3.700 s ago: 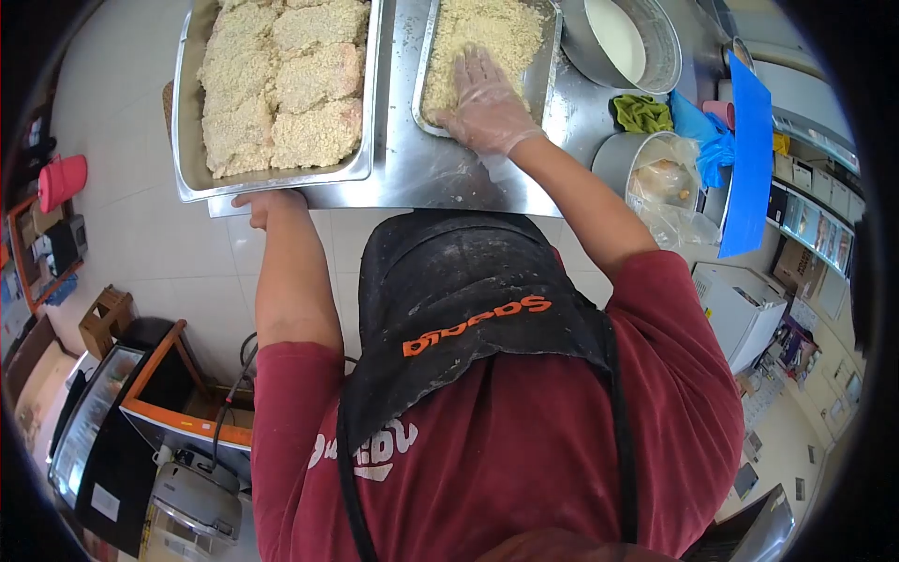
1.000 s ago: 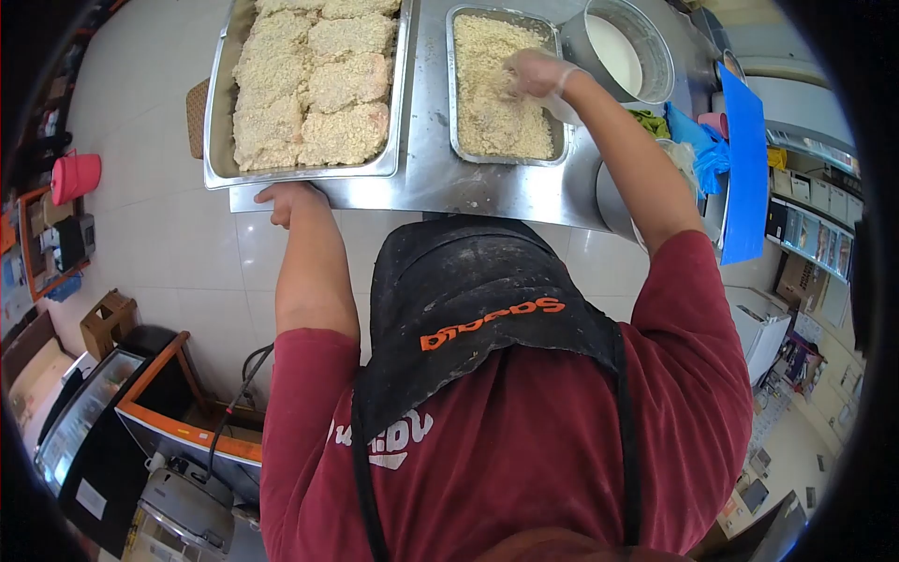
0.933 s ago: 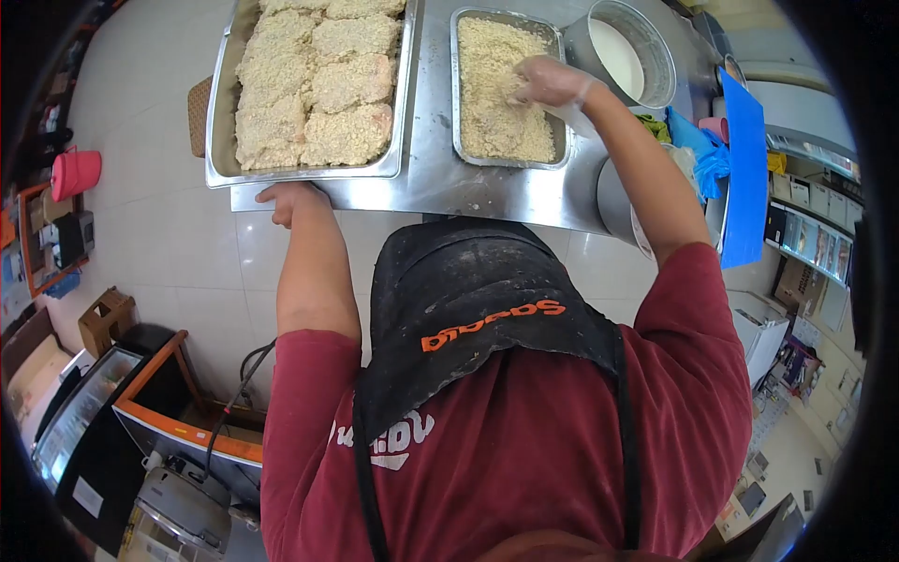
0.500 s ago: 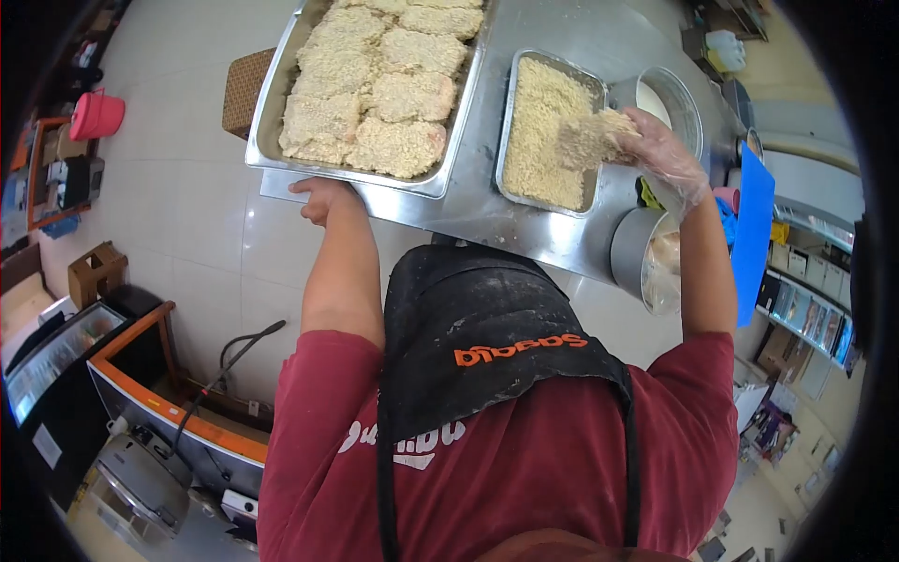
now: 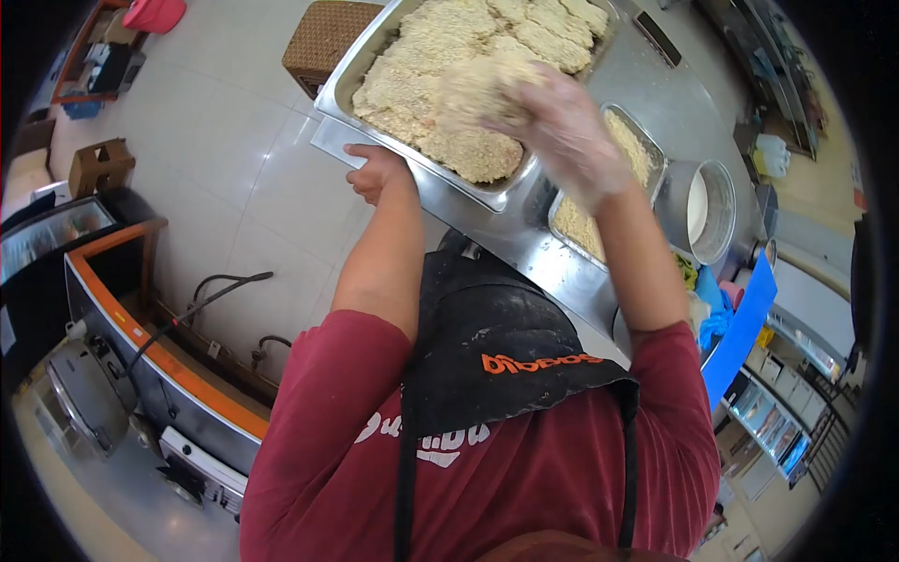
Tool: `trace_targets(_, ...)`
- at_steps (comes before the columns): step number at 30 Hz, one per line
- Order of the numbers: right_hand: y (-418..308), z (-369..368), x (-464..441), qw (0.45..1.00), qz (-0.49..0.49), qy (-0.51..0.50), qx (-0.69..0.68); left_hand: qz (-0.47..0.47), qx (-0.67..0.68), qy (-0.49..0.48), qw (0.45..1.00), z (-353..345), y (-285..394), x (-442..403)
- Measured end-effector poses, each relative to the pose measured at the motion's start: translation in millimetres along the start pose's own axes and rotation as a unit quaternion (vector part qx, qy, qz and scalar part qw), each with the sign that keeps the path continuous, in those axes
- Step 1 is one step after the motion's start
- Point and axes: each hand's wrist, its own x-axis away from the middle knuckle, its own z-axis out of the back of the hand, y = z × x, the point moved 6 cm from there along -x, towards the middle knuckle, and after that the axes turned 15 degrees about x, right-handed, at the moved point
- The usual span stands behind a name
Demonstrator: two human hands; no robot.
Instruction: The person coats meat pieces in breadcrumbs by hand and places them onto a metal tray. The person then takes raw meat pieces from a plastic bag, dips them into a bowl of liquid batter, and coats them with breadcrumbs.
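Observation:
In a clear plastic glove, my right hand (image 5: 571, 131) holds a crumb-coated piece (image 5: 482, 92) above the large metal tray (image 5: 506, 199). The piece is blurred by motion. Several coated pieces (image 5: 412, 70) lie side by side in that tray. My left hand (image 5: 378, 174) is bare and rests at the table edge below the tray, its fingers curled; what they grip, if anything, is hidden. The smaller tray of crumbs (image 5: 577, 225) is partly covered by my right forearm. Beside it stands a round metal pot (image 5: 716, 211) with white liquid.
A steel table (image 5: 562, 281) carries the trays. Near its right end are a blue bag (image 5: 716, 323) and a blue board (image 5: 740, 328). A woven stool (image 5: 328, 42) stands behind the large tray. An orange-edged counter (image 5: 178, 365) is at the lower left.
My right hand has lifted the coated piece from the crumb tray and carried it left over the large tray. My left hand stays at the table edge. The view has turned.

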Motion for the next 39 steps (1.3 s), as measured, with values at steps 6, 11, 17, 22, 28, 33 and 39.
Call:
trace_targets(6,117,-75,-99,0.972,-0.089,0.075,-0.205,0.017,-0.014,-0.012,1.000,3,3,4)
trace_targets(11,138,-80,-102,0.968,-0.177,0.101,-0.146,0.020,-0.016,-0.022,0.999,1,4,2)
trace_targets(17,152,-64,-103,0.969,-0.241,0.054,-0.029,0.022,-0.016,-0.023,0.999,6,7,7)
trace_targets(22,131,-49,-95,0.961,-0.246,0.010,0.129,0.021,-0.021,-0.016,0.999,7,6,6)
trace_targets(28,84,-53,-106,0.715,-0.094,-0.138,0.678,0.015,-0.021,-0.010,1.000,3,5,2)
trace_targets(33,57,-88,-88,0.545,0.182,-0.077,0.815,0.016,-0.018,-0.010,1.000,3,4,1)
trace_targets(39,117,-101,-121,0.459,0.330,-0.124,0.816,0.020,-0.015,-0.023,0.999,2,3,0)
